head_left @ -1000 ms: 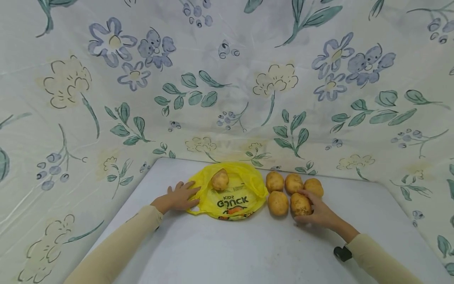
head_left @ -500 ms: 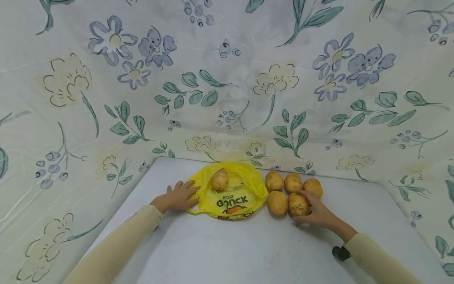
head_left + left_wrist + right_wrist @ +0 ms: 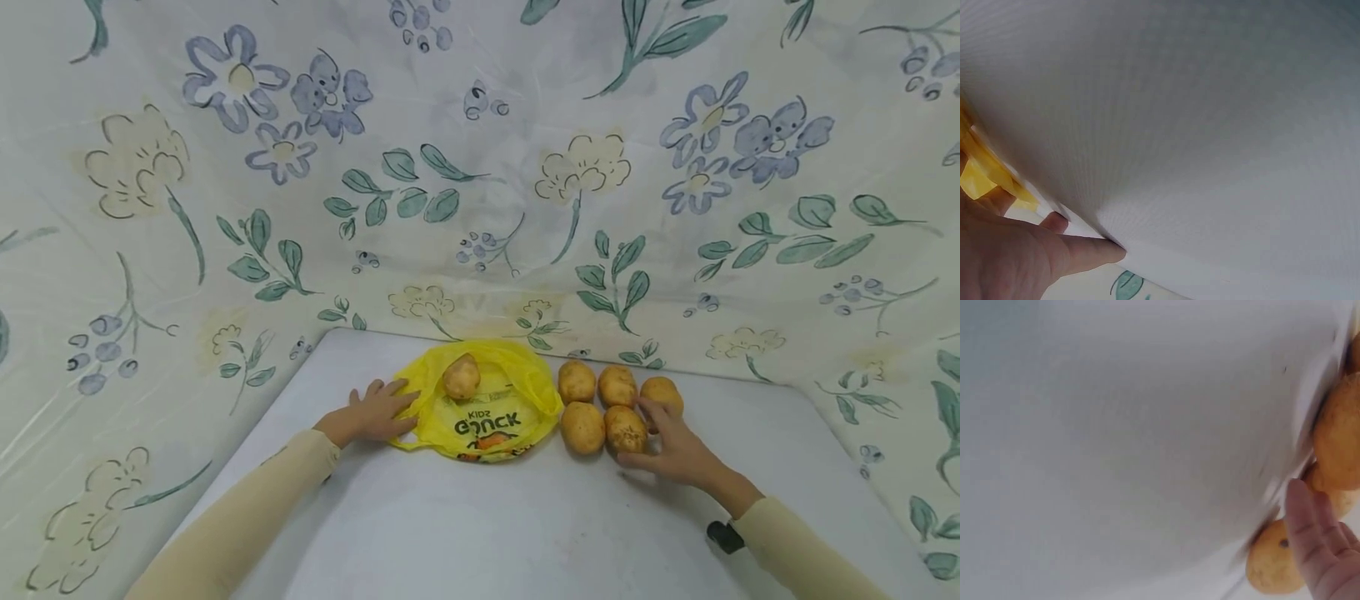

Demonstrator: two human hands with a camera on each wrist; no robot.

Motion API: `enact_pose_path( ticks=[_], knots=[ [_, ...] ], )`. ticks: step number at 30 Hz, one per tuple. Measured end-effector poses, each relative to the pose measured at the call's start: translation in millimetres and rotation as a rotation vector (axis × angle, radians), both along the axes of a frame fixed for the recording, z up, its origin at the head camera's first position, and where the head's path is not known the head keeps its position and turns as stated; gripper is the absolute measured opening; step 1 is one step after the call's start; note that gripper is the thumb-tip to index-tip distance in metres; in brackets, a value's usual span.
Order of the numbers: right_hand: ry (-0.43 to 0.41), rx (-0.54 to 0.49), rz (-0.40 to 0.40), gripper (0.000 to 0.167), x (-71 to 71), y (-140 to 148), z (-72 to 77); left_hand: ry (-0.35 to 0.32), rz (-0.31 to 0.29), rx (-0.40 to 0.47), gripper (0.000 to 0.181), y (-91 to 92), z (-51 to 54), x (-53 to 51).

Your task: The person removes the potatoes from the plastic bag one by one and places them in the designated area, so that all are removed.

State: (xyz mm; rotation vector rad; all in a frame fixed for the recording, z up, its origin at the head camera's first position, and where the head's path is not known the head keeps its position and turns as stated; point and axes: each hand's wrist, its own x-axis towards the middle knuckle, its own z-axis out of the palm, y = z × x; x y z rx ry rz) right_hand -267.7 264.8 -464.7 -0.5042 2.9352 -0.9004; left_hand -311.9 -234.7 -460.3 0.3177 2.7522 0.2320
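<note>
A yellow plastic bag (image 3: pixel 498 400) with black lettering lies at the back of the table in the head view, one potato (image 3: pixel 461 377) on it. My left hand (image 3: pixel 375 412) rests with spread fingers on the bag's left edge; the left wrist view catches that yellow edge (image 3: pixel 985 169) by the fingers. Right of the bag, several potatoes stand close together in two rows. My right hand (image 3: pixel 675 446) is around the right side of the front-row soiled potato (image 3: pixel 626 429), its fingers loose. In the right wrist view, straight fingers point past a potato (image 3: pixel 1340 434).
The white table (image 3: pixel 480 525) stretches in front of the bag and potatoes. A flower-patterned sheet (image 3: pixel 480 208) hangs behind and beside it. A small black device (image 3: pixel 724 537) sits at the right wrist. The rear-right potato (image 3: pixel 662 395) is close to the right fingers.
The soiled potato shifted slightly left against its neighbour with the right hand, whose fingers have since loosened and drawn back a little. The left hand stays on the bag.
</note>
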Motion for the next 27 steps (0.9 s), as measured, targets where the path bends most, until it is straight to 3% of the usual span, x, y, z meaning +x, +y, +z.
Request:
enact_pose_path(
  ticks=[6, 12, 14, 17, 27],
  knots=[
    [0.125, 0.065, -0.063, 0.082, 1.2, 8, 10.4, -0.004, -0.008, 0.005, 0.062, 0.1, 0.0, 0.9],
    [0.508, 0.172, -0.073, 0.07, -9.5, 18, 19.3, -0.008, -0.004, -0.002, 0.063, -0.7, 1.4, 0.1],
    [0.582, 0.207, -0.099, 0.07, -13.4, 21, 23.5, -0.003, -0.003, -0.004, 0.063, -1.2, 2.1, -1.0],
    [0.573, 0.269, -0.159, 0.072, -17.3, 26, 28.7, -0.001, 0.0, -0.004, 0.063, -1.5, 2.2, -2.3],
    [0.387, 0.356, -0.299, 0.084, -26.6, 36, 34.7, -0.017, 0.007, 0.0, 0.063, -0.4, 2.4, -0.1]
  ],
)
